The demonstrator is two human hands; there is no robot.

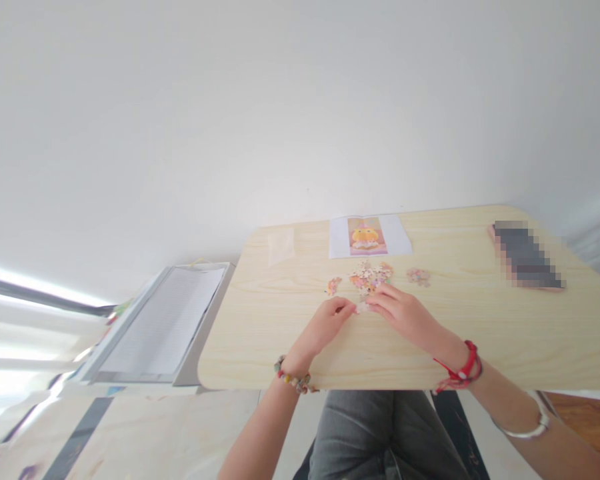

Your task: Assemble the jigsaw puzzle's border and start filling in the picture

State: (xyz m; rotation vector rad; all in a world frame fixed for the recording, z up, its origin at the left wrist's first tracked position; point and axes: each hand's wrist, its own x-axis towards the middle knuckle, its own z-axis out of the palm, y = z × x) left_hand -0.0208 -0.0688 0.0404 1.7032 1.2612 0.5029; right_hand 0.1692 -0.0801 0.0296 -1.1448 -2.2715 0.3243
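Note:
Both hands rest on a light wooden table point(480, 347), meeting at a small pale puzzle piece point(362, 307). My left hand point(325, 327) pinches it from the left with curled fingers, and my right hand point(405, 313) touches it from the right with fingers stretched flat. Just beyond lies a pile of loose puzzle pieces point(371, 275), with a small joined cluster point(333, 286) to its left and another point(419, 276) to its right. A reference picture sheet point(367, 236) showing an orange figure lies at the far edge.
A clear plastic bag point(281, 245) lies at the table's far left. A phone point(526, 256) sits at the far right. Left of the table stands a white bin point(155, 327) holding a printed sheet. A white wall is behind.

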